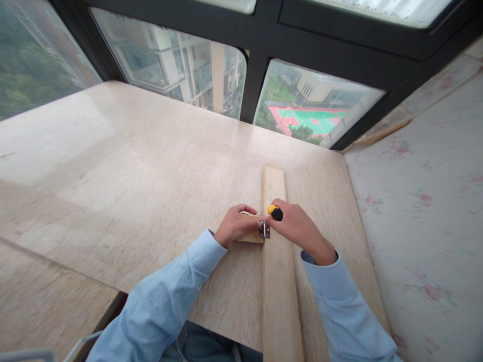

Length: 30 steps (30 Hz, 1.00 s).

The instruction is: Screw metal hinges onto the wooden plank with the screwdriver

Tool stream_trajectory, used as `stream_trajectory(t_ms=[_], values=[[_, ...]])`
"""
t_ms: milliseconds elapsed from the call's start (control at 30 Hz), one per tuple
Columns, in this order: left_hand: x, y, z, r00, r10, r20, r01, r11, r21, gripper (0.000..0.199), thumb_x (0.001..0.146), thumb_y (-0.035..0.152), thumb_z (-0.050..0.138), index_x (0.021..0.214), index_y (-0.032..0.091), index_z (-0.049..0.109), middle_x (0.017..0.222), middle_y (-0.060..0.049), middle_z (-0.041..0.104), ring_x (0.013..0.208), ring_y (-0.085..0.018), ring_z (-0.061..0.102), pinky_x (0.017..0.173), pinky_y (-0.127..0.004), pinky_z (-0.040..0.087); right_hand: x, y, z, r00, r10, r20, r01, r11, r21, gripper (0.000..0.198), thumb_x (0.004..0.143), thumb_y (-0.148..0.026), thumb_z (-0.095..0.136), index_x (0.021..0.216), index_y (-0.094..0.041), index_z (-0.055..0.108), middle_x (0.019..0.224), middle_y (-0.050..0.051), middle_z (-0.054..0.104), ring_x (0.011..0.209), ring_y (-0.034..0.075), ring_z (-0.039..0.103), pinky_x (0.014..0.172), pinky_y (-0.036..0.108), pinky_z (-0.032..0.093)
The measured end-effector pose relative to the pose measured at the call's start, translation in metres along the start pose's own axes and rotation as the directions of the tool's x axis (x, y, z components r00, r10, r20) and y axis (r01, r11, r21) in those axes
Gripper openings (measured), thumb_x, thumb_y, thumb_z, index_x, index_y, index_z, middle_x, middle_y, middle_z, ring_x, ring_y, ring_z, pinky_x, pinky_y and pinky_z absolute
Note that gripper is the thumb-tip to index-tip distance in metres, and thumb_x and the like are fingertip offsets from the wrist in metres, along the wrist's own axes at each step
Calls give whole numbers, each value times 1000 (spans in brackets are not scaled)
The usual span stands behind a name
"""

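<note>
Sleeves (pixel 162 296), plank (pixel 279 286), seemingly marble ledge (pixel 166 171), windows (pixel 184 63) beyond.

Bright daylight through windows (pixel 181 65) | pale glare on countertop (pixel 113 171) | wide-angle edge stretch

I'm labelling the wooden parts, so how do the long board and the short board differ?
Length: the long board runs past the bottom of the picture; the short board is far shorter, though partly hidden by the left hand.
Direction: the long board points toward the window, while the short board lies crosswise at its left side.
Shared: both are pale wood, and a metal hinge spans their joint.
</note>
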<state>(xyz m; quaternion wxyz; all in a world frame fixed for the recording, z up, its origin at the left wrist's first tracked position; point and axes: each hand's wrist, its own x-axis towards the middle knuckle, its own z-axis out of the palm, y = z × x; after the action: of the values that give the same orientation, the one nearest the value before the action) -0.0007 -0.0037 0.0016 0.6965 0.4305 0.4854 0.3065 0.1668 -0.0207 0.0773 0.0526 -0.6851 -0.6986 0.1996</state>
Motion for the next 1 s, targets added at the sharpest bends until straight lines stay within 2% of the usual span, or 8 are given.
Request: stream_trajectory(t_ms=[133,267,433,700,1000], values=[[1,-1,0,1000,-3,16,3,1000,-25,48,53,31,88,90,12,63,65,-2,65,57,-14,61,54,-23,46,1,-4,8,998,-36,46,38,998,-43,18,85,-38,58,78,-23,54,70,2,65,65,17,58,54,25,27],[1,-1,0,1000,4,2,-4,1000,-4,46,53,27,87,89,12,64,64,-1,64,56,-13,59,53,-23,45,0,-7,9,998,-45,48,50,993,-111,11,88,-34,55,87,-23,57,78,4,70,70,20,63,54,25,26],[1,-1,0,1000,-1,-22,2,999,46,43,54,25,85,90,12,65,62,0,63,54,-12,57,51,-22,42,-4,-11,6,994,-78,69,91,974,-208,13,90,-34,57,97,-23,58,87,7,74,78,22,68,55,27,24],[3,-3,-1,999,38,-19,-36,995,94,39,55,25,83,88,13,66,69,-1,64,59,-12,57,54,-22,43,-7,-11,2,986,-135,95,156,950,-270,13,91,-34,60,98,-23,58,89,7,75,78,22,69,54,27,23],[1,2,1,999,27,-27,-24,996,82,39,54,24,84,86,13,65,72,0,64,60,-12,58,55,-22,43,-6,-7,3,975,-195,103,215,943,-253,9,91,-31,60,95,-23,58,87,5,73,76,20,67,55,28,23]])
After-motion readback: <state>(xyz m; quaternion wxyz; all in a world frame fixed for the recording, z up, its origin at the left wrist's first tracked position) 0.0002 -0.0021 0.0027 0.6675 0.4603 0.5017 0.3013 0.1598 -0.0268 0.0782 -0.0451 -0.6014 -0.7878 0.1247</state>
